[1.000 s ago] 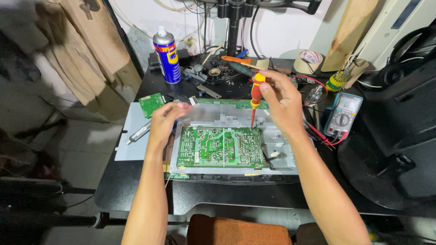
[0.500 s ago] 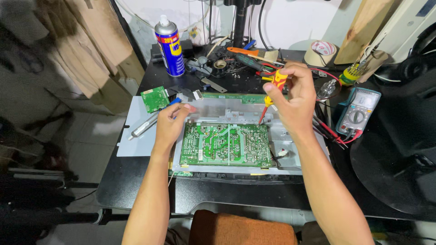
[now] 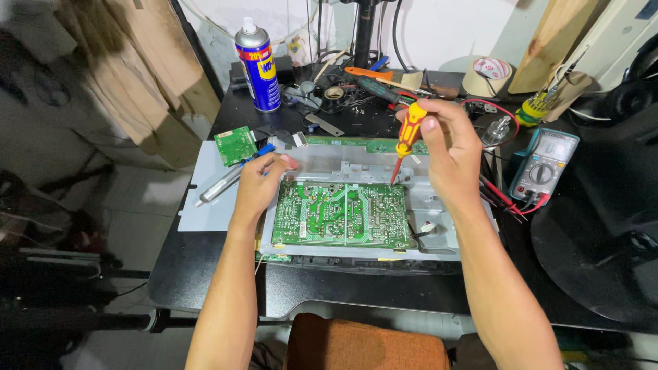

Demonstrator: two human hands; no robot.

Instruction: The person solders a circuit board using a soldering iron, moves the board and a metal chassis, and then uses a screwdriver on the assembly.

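A green circuit board [image 3: 339,214] lies on a grey metal chassis [image 3: 439,226] in the middle of the black table. My right hand [image 3: 449,147] grips a red and yellow screwdriver [image 3: 409,133], held nearly upright with its tip at the board's upper right corner. My left hand [image 3: 259,185] rests on the chassis at the board's left edge, fingers curled, pressing down and holding nothing that I can make out.
A small green board [image 3: 235,144] and a silver pen-like tool [image 3: 223,183] lie on a grey plate [image 3: 199,212] to the left. A blue and yellow spray can [image 3: 258,65] stands behind. A multimeter [image 3: 545,164] with red leads sits right; tape roll [image 3: 487,74] and tools lie at the back.
My right hand has brought the screwdriver down from above the chassis to the board's upper right corner. The view has shifted slightly. My left hand stays at the board's left edge.
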